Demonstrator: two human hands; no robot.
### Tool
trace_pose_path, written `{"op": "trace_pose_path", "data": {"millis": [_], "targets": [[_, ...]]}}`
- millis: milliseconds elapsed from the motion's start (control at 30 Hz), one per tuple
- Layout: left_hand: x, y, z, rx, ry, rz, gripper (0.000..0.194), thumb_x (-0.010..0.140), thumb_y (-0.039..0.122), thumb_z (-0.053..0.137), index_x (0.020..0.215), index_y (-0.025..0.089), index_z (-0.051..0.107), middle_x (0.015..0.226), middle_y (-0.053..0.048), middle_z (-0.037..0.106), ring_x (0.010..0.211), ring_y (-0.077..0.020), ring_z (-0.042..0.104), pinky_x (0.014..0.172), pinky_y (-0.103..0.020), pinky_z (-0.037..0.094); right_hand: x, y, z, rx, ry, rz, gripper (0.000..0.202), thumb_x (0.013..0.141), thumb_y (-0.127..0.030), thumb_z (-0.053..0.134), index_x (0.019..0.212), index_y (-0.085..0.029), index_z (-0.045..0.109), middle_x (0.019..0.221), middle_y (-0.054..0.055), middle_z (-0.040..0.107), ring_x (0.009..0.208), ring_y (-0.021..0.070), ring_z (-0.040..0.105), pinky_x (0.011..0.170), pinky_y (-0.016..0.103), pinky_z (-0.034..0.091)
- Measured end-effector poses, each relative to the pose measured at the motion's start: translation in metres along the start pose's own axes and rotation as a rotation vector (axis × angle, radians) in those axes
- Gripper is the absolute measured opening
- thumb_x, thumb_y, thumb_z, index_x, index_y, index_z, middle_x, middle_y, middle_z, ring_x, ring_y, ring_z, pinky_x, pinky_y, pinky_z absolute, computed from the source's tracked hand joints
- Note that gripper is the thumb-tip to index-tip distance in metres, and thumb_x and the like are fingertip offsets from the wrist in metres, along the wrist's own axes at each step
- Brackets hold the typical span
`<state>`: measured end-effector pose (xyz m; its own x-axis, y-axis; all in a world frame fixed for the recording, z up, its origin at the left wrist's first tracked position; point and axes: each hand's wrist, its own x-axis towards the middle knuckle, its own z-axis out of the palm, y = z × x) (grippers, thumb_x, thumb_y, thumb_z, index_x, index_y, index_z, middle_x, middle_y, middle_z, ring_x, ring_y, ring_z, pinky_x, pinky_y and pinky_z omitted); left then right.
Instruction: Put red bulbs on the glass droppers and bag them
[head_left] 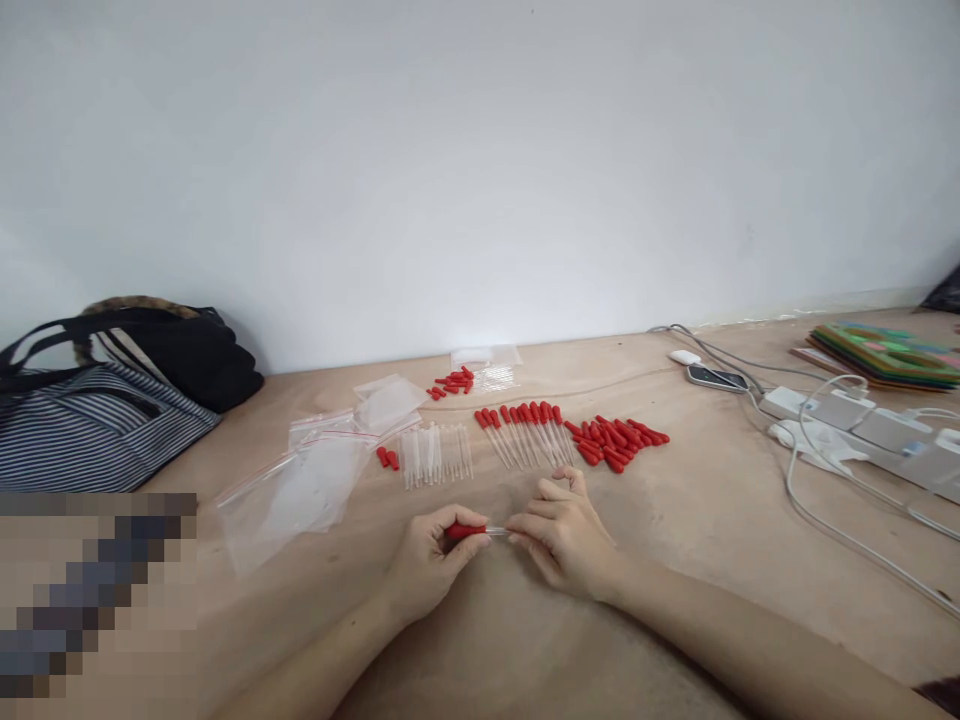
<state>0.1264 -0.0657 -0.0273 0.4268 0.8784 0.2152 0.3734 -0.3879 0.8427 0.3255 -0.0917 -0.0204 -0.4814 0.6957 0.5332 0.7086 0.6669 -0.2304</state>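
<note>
The red bulb (466,532) is showing a smooth, rubber-like surface; the transparent tube (496,531) is appearing glossy, as glass or clear plastic. The flat pouches (322,485) are displaying thin, translucent plastic film. The worktop (712,500) is presenting smooth wood grain, and the striped bag (82,430) is exhibiting matt cloth.

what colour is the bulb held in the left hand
The bulb in the left hand is red, best seen in the head view.
</note>
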Motion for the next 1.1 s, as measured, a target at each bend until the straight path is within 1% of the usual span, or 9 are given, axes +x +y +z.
{"op": "trace_pose_path", "data": {"millis": [67, 133, 267, 367, 533, 633, 767, 967, 1100], "targets": [[0.001, -0.001, -0.006, 0.105, -0.002, 0.025, 0.029, 0.069, 0.032, 0.063, 0.095, 0.020, 0.060, 0.080, -0.001, 0.067, 0.073, -0.0158, 0.062, 0.067, -0.028, 0.051, 0.003, 0.001, -0.003, -0.041, -0.001, 0.023, 0.016, 0.080, -0.022, 0.049, 0.077, -0.021, 0.064, 0.060, 0.000, 0.060, 0.069, 0.0142, 0.043, 0.074, 0.036, 0.019], [0.003, -0.001, -0.015, 0.264, 0.095, 0.087, 0.041, 0.066, 0.034, 0.065, 0.104, 0.022, 0.055, 0.092, -0.002, 0.065, 0.083, -0.0181, 0.060, 0.075, -0.033, 0.049, 0.009, 0.004, -0.005, -0.080, 0.016, 0.124, 0.016, 0.078, -0.023, 0.049, 0.074, -0.021, 0.064, 0.062, 0.001, 0.061, 0.069, 0.0145, 0.044, 0.072, 0.035, 0.018], [0.015, -0.011, -0.041, 0.521, 0.411, 0.173, 0.026, 0.074, 0.037, 0.055, 0.093, 0.019, 0.058, 0.087, -0.004, 0.062, 0.084, -0.0195, 0.056, 0.077, -0.034, 0.045, 0.037, 0.019, -0.002, -0.195, 0.012, 0.523, 0.024, 0.079, -0.024, 0.045, 0.063, -0.020, 0.063, 0.062, 0.003, 0.064, 0.071, 0.0168, 0.047, 0.069, 0.034, 0.018], [0.024, -0.026, -0.064, 0.686, 0.504, 0.087, 0.020, 0.074, 0.035, 0.052, 0.083, 0.019, 0.060, 0.083, -0.004, 0.063, 0.081, -0.0214, 0.055, 0.078, -0.036, 0.042, 0.065, 0.034, 0.007, -0.287, -0.006, 0.733, 0.029, 0.079, -0.028, 0.043, 0.062, -0.019, 0.064, 0.064, 0.007, 0.065, 0.079, 0.0214, 0.050, 0.072, 0.036, 0.019], [0.030, -0.046, -0.090, 0.944, 0.465, -0.160, 0.027, 0.076, 0.026, 0.046, 0.094, 0.018, 0.063, 0.083, -0.007, 0.061, 0.080, -0.0245, 0.052, 0.076, -0.037, 0.040, 0.092, 0.047, 0.028, -0.332, 0.012, 0.838, 0.031, 0.078, -0.031, 0.042, 0.068, -0.016, 0.067, 0.073, 0.012, 0.066, 0.084, 0.0250, 0.051, 0.077, 0.040, 0.020], [0.033, -0.047, -0.094, 1.079, 0.394, -0.198, 0.033, 0.081, 0.023, 0.039, 0.107, 0.021, 0.060, 0.096, -0.008, 0.059, 0.089, -0.0265, 0.049, 0.074, -0.036, 0.039, 0.096, 0.047, 0.036, -0.339, 0.014, 0.843, 0.034, 0.078, -0.038, 0.043, 0.069, -0.015, 0.067, 0.075, 0.014, 0.066, 0.085, 0.0260, 0.051, 0.080, 0.042, 0.019], [0.039, -0.045, -0.095, 1.166, 0.312, -0.247, 0.034, 0.084, 0.023, 0.037, 0.111, 0.026, 0.058, 0.106, -0.007, 0.056, 0.096, -0.0259, 0.046, 0.075, -0.036, 0.037, 0.095, 0.048, 0.039, -0.344, -0.003, 0.834, 0.033, 0.078, -0.037, 0.045, 0.069, -0.015, 0.067, 0.073, 0.014, 0.066, 0.083, 0.0255, 0.052, 0.081, 0.041, 0.020], [0.041, -0.048, -0.103, 1.219, 0.257, -0.213, 0.031, 0.083, 0.026, 0.040, 0.107, 0.026, 0.060, 0.106, -0.009, 0.056, 0.097, -0.0279, 0.045, 0.075, -0.039, 0.037, 0.096, 0.028, 0.031, -0.325, 0.003, 0.720, 0.027, 0.081, -0.032, 0.042, 0.084, -0.017, 0.064, 0.090, 0.012, 0.065, 0.090, 0.0239, 0.050, 0.080, 0.039, 0.021], [0.038, -0.051, -0.112, 1.202, 0.220, -0.141, 0.027, 0.080, 0.029, 0.043, 0.098, 0.024, 0.062, 0.104, -0.009, 0.058, 0.096, -0.0289, 0.047, 0.072, -0.038, 0.038, 0.105, 0.006, 0.032, -0.227, -0.166, 0.680, 0.029, 0.077, -0.038, 0.046, 0.078, -0.017, 0.066, 0.084, 0.010, 0.066, 0.089, 0.0234, 0.052, 0.080, 0.039, 0.023]]}}
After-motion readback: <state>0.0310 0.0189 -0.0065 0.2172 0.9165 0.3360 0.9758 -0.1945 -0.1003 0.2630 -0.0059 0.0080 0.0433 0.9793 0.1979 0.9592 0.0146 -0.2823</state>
